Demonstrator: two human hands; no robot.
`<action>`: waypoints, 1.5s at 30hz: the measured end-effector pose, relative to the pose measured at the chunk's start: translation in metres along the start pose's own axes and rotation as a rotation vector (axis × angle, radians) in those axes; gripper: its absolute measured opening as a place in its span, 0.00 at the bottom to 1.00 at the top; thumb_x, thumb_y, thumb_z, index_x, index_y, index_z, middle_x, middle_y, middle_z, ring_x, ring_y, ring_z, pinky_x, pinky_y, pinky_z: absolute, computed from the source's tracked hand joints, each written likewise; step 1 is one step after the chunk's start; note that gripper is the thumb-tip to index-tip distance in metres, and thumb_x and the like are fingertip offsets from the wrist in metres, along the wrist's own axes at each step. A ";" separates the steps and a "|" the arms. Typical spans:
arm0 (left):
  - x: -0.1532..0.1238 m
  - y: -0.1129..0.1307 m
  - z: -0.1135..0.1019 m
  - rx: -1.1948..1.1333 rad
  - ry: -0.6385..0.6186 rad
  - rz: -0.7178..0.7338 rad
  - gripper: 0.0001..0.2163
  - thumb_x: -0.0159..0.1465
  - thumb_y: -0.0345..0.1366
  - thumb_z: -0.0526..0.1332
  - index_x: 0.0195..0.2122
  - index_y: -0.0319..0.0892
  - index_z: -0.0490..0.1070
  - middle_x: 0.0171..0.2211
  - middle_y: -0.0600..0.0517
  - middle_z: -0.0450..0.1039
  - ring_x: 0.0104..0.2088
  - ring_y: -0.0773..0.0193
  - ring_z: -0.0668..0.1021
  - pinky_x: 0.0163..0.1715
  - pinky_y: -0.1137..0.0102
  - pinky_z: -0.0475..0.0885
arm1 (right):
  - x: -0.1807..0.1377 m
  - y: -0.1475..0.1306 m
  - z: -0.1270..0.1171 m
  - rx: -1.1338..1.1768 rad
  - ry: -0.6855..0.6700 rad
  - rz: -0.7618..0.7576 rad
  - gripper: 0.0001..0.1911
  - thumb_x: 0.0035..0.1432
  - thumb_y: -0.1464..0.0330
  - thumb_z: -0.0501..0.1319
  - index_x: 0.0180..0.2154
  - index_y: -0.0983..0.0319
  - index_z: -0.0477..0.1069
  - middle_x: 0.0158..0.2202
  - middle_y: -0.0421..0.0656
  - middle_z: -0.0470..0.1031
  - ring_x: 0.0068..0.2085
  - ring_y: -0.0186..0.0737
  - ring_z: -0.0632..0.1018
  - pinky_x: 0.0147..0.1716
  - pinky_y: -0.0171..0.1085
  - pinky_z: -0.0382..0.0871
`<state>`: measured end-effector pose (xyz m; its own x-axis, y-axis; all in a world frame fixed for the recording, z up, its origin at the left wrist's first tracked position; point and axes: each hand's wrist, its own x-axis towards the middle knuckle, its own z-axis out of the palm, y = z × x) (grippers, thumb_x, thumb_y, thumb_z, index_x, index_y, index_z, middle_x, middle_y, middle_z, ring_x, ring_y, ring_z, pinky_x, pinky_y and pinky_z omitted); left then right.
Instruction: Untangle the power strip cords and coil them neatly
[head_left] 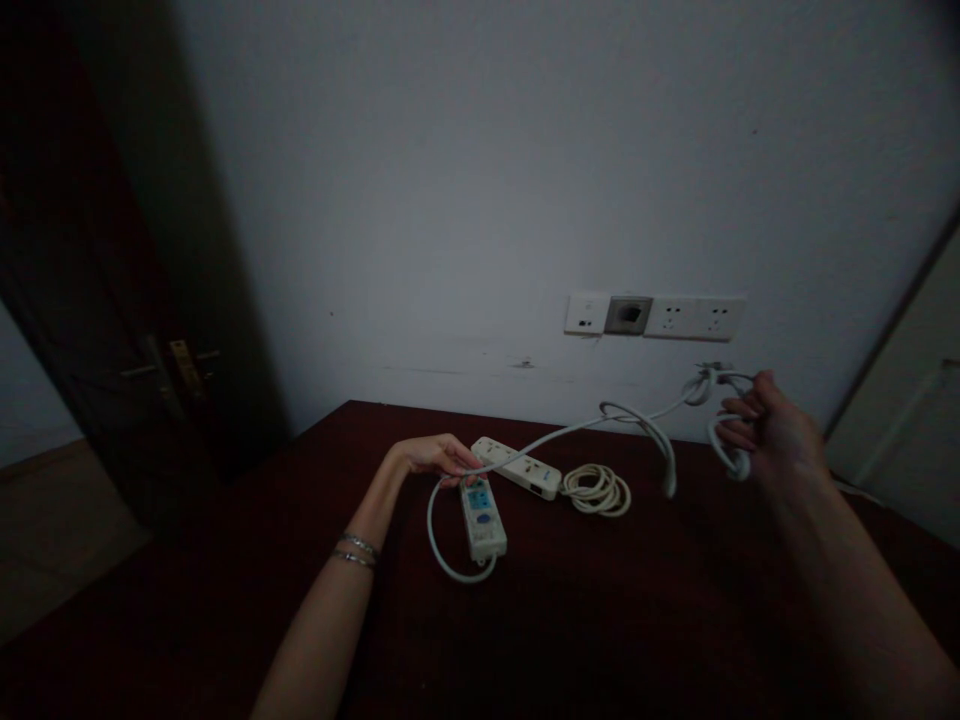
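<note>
My left hand is closed at the far end of a small white power strip with a blue label, its fingers also by the cord. From the near end of that strip, a white power cord loops left, passes the hand and stretches right, above the table. Raised at the right, my right hand has its fingers closed on the cord's bunched loops, some of which hang down. The plug end is hard to make out in the blur. A second, longer white power strip lies behind the first.
The second strip's coiled cord rests on the dark red table. Wall sockets and a grey wall plate sit above the table's back edge. A dark door with a metal handle stands at the left.
</note>
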<state>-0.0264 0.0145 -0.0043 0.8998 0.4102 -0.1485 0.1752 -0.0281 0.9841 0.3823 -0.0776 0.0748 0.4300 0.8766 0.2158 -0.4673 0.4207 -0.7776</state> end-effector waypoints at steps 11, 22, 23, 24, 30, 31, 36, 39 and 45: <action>-0.033 -0.019 -0.024 0.008 0.080 -0.050 0.15 0.50 0.34 0.67 0.38 0.34 0.74 0.27 0.50 0.73 0.23 0.69 0.74 0.25 0.76 0.68 | -0.002 -0.013 -0.006 0.075 0.105 -0.141 0.20 0.61 0.67 0.52 0.19 0.62 0.49 0.13 0.32 0.49 0.10 0.23 0.50 0.06 0.25 0.41; -0.022 0.009 -0.013 0.166 0.002 -0.190 0.20 0.49 0.30 0.68 0.45 0.40 0.71 0.36 0.49 0.76 0.35 0.65 0.77 0.36 0.73 0.69 | -0.024 -0.024 0.020 -0.001 -0.063 0.010 0.22 0.62 0.64 0.50 0.17 0.62 0.49 0.14 0.33 0.49 0.10 0.22 0.49 0.04 0.24 0.42; -0.018 0.013 -0.010 0.171 0.007 -0.177 0.24 0.48 0.30 0.68 0.48 0.41 0.69 0.38 0.49 0.75 0.37 0.65 0.76 0.38 0.72 0.69 | -0.029 -0.023 0.028 0.002 -0.090 0.031 0.22 0.62 0.64 0.50 0.17 0.62 0.49 0.14 0.33 0.49 0.10 0.22 0.49 0.04 0.24 0.42; -0.014 0.016 -0.006 0.176 0.015 -0.165 0.27 0.48 0.31 0.69 0.50 0.42 0.68 0.40 0.49 0.75 0.39 0.65 0.76 0.39 0.72 0.69 | -0.034 -0.021 0.035 0.001 -0.115 0.047 0.22 0.62 0.64 0.51 0.17 0.62 0.50 0.15 0.33 0.49 0.10 0.22 0.49 0.04 0.24 0.42; 0.012 0.030 0.024 0.328 -0.007 -0.159 0.21 0.48 0.35 0.69 0.44 0.40 0.71 0.31 0.51 0.75 0.31 0.65 0.76 0.31 0.73 0.68 | -0.055 -0.014 0.057 0.018 -0.247 0.094 0.24 0.54 0.59 0.60 0.17 0.62 0.50 0.15 0.32 0.49 0.12 0.21 0.48 0.05 0.23 0.41; 0.017 0.033 0.030 0.340 0.009 -0.142 0.18 0.50 0.36 0.68 0.42 0.38 0.72 0.28 0.51 0.74 0.29 0.66 0.75 0.30 0.73 0.67 | -0.056 -0.013 0.059 0.020 -0.267 0.105 0.24 0.53 0.59 0.61 0.17 0.62 0.50 0.15 0.32 0.49 0.12 0.22 0.47 0.06 0.23 0.41; 0.034 0.051 0.059 0.180 0.243 0.182 0.13 0.59 0.40 0.60 0.38 0.34 0.72 0.20 0.55 0.68 0.21 0.72 0.69 0.24 0.75 0.63 | -0.057 -0.005 0.063 -0.005 -0.316 0.158 0.24 0.55 0.59 0.59 0.17 0.62 0.51 0.15 0.32 0.49 0.13 0.22 0.45 0.06 0.23 0.38; 0.035 0.055 0.063 0.070 0.285 0.275 0.13 0.60 0.41 0.58 0.31 0.34 0.71 0.12 0.60 0.57 0.13 0.76 0.59 0.16 0.77 0.54 | -0.048 -0.004 0.056 0.009 -0.292 0.154 0.23 0.56 0.60 0.58 0.17 0.62 0.51 0.15 0.32 0.49 0.13 0.22 0.44 0.07 0.24 0.37; 0.006 0.058 0.043 0.025 0.201 0.192 0.13 0.56 0.41 0.61 0.24 0.35 0.68 0.09 0.59 0.57 0.10 0.75 0.59 0.12 0.76 0.52 | -0.007 -0.006 0.006 0.078 -0.059 0.105 0.22 0.59 0.64 0.55 0.18 0.61 0.48 0.14 0.33 0.49 0.12 0.23 0.48 0.08 0.26 0.36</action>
<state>0.0065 -0.0234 0.0474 0.8204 0.5679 0.0656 0.0206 -0.1441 0.9894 0.3772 -0.0846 0.0818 0.3301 0.9282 0.1719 -0.5668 0.3405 -0.7502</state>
